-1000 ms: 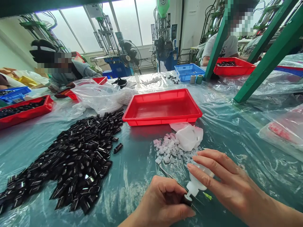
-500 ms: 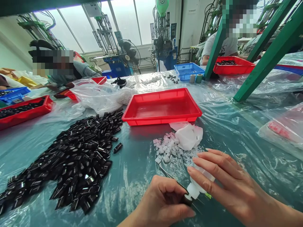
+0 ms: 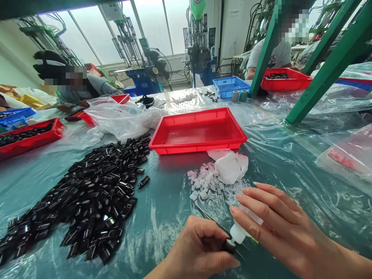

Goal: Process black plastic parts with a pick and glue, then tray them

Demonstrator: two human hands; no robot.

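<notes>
Left hand [image 3: 197,248] curled shut around a small black plastic piece [image 3: 229,246], fingers folded over it, the piece against the nozzle end of a white plastic squeeze bottle [image 3: 240,232]. Right hand [image 3: 279,228] laid across the bottle's body, fingers close together along its upper side. Bottle tilted, nozzle end down toward the left hand, with both hands near each other at the front of the table. Under the left hand, a thin dark metal tool [image 3: 210,223], perhaps tweezers, too hidden to tell for sure.

Just above the hands, a scatter of small white and pale pink plastic bits [image 3: 203,184] on a teal table cover [image 3: 162,240], beside a crumpled piece of white plastic film [image 3: 229,166]. To the left, a broad heap of glossy black plastic pieces [image 3: 87,197], with one loose piece [image 3: 143,182] just off its edge. Straight ahead, a red plastic tray [image 3: 197,148]. Farther off, a blue plastic crate [image 3: 228,92] near two small spools [image 3: 238,95], then a red tray of black pieces [image 3: 286,83] before a co-worker in a white T-shirt [image 3: 270,56]. Green steel frame legs [image 3: 328,89] at the right, and a pedestal fan [image 3: 155,64] by the far windows.
</notes>
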